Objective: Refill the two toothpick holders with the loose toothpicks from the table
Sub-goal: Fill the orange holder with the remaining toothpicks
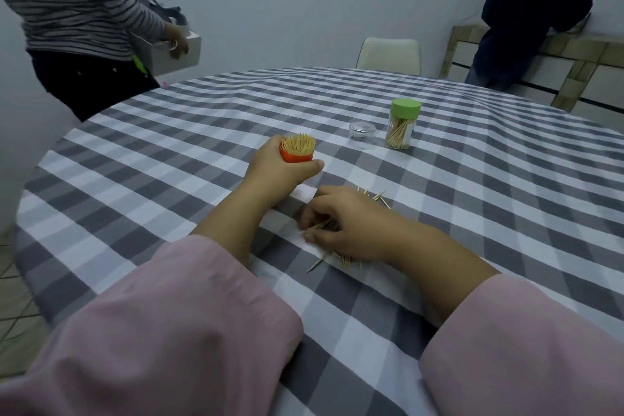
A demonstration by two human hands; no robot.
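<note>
Holder [297, 155] in left hand [274, 176], open tablecloth [472, 213] beyond

The tablecloth [175, 159] is matt woven-looking cloth, faintly wrinkled towards the far edge; the orange holder [296, 157] smooth plastic; the toothpicks [298, 143] pale bare wood; the jar [401, 132] clear, glossy, probably plastic, under a smooth green lid [405, 108]; the sleeves [189, 321] soft matt fabric.

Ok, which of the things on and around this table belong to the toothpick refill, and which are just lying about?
Job:
orange holder, gripped by left hand
loose toothpicks, right hand gathering some
green-lidded holder
clear lid

Lying about:
white chair
white box held by a bystander
</note>
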